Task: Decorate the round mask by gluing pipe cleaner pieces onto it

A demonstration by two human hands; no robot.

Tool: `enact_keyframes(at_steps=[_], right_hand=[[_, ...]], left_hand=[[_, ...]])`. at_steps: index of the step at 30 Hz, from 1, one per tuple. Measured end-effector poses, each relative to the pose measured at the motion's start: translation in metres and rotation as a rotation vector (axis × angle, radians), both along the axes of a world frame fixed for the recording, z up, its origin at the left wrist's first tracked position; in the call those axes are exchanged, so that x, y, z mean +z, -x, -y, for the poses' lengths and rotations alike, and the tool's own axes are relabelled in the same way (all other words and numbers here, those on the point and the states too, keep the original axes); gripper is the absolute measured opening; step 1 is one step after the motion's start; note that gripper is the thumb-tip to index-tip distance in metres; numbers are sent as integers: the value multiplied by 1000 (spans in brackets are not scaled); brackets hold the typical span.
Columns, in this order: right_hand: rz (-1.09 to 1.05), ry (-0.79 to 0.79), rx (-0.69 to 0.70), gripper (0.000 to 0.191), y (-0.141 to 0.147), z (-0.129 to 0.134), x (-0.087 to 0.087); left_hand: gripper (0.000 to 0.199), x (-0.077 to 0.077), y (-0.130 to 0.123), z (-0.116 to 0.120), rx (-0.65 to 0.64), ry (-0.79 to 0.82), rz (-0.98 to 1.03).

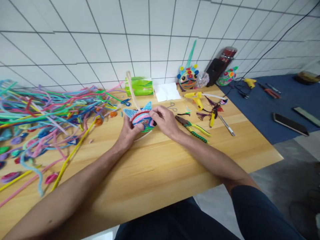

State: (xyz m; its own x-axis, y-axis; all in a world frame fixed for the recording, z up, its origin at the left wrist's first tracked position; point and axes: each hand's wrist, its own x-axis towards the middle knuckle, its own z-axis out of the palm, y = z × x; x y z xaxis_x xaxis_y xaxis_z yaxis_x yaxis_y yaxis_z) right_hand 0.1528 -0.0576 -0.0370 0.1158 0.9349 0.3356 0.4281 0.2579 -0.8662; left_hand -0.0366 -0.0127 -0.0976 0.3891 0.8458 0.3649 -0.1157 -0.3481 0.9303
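Note:
A colourful pipe-cleaner animal head (141, 116) with two light-blue pointed ears is held just above the wooden table. My left hand (130, 130) grips its left and lower side, thumb lying across the front. The fingers of my right hand (165, 120) are pinched at its upper right edge; whether a small loose piece is between them is hidden. A pale beige strip (132, 88) rises behind the head between the ears. Just right of my right hand lie pliers with green and yellow handles (193, 128).
Many loose pipe cleaners (55, 110) cover the table's left side. A green tissue pack (138, 86), white paper (167, 91) and a finished round craft figure (188, 78) stand along the wall. A yellow glue gun (196, 98) and a utility knife (227, 126) lie at right.

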Motion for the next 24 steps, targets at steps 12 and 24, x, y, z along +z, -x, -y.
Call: enact_keyframes(at_steps=[12,24], right_hand=[[-238,-97,-174,11,-31,-11,16],[606,178,364,16,-46,77,79]], left_hand=[[86,-2,-6,-2,187,95,-194],[93,-1,-4,-4,114,111,-139]])
